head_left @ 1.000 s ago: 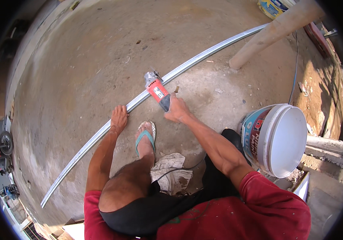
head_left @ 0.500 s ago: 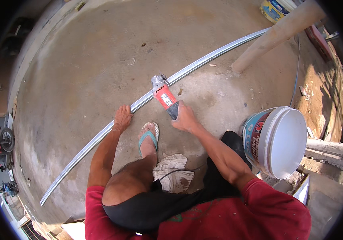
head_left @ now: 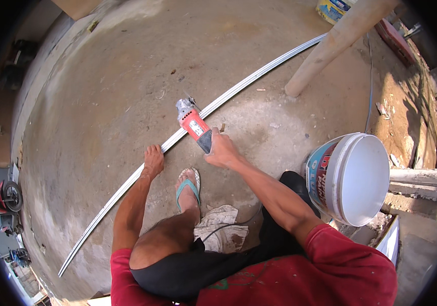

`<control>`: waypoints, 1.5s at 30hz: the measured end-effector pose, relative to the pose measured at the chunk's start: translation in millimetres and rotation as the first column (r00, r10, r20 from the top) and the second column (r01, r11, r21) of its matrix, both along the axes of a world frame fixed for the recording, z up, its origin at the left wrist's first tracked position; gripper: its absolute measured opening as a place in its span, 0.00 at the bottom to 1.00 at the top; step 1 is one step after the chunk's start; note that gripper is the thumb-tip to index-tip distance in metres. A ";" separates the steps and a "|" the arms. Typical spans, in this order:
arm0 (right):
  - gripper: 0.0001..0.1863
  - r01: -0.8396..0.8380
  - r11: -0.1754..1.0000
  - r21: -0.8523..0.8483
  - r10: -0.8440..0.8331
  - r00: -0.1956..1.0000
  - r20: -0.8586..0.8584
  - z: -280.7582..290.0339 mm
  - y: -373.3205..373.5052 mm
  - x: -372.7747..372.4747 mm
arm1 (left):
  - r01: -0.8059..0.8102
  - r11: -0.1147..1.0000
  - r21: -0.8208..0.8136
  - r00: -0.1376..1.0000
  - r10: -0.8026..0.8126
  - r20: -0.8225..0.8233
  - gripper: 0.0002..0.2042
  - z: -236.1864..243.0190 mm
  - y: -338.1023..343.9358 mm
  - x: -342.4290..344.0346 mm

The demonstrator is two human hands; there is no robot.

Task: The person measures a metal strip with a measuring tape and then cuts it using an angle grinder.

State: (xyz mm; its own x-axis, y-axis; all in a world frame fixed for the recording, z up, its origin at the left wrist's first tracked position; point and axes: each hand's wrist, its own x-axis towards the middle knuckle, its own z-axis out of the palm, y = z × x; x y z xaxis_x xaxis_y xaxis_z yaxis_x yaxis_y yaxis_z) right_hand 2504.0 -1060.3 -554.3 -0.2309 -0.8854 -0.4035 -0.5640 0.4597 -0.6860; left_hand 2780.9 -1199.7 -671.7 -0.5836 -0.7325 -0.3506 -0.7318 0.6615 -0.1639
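A long, thin metal profile (head_left: 244,82) lies diagonally over the concrete floor, bowed by the lens. My left hand (head_left: 153,161) grips it left of the middle, fingers curled over its near edge. In my right hand (head_left: 222,149) is a red and black angle grinder (head_left: 194,125), held by its dark rear handle. The grinder's body crosses above the profile, and its metal head with the disc sits just past the far side. Whether the disc touches the profile, I cannot tell. My sandalled foot (head_left: 188,186) rests on the floor between my arms.
A white paint bucket (head_left: 364,178) lies tipped at my right. A slanting post (head_left: 330,56) stands at the far right, with another bucket (head_left: 332,10) behind it. A whitish cloth (head_left: 222,224) and a dark cord lie by my legs. A motorcycle (head_left: 5,204) is far left.
The grinder has shifted left and its head now lies farther past the profile. The profile shows a paler face than before. My left hand still grips it; the view has shifted slightly.
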 end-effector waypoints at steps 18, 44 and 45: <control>0.34 0.031 0.995 0.095 -0.029 0.999 -0.025 -35.5 -19.6 10.6 | 0.009 0.978 -0.206 1.000 -0.006 0.014 0.08 -13.6 -0.1 -5.2; 0.35 -0.006 0.991 0.133 0.014 0.998 -0.053 -30.4 -14.5 7.9 | 0.002 0.993 -0.120 0.999 -0.006 -0.032 0.09 -9.7 -9.4 -7.4; 0.35 -0.007 0.991 0.133 0.014 0.999 -0.053 -30.3 -14.1 8.6 | -0.005 0.995 -0.103 1.000 0.003 -0.016 0.09 -10.2 -10.1 -6.0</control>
State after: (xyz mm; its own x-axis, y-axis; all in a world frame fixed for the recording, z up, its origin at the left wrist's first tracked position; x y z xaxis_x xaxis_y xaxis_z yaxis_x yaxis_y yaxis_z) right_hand 2512.5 -1074.3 -584.6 -0.2466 -0.8274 -0.5045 -0.6035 0.5385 -0.5881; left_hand 2775.0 -1209.9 -681.9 -0.5854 -0.7666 -0.2638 -0.7376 0.6386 -0.2192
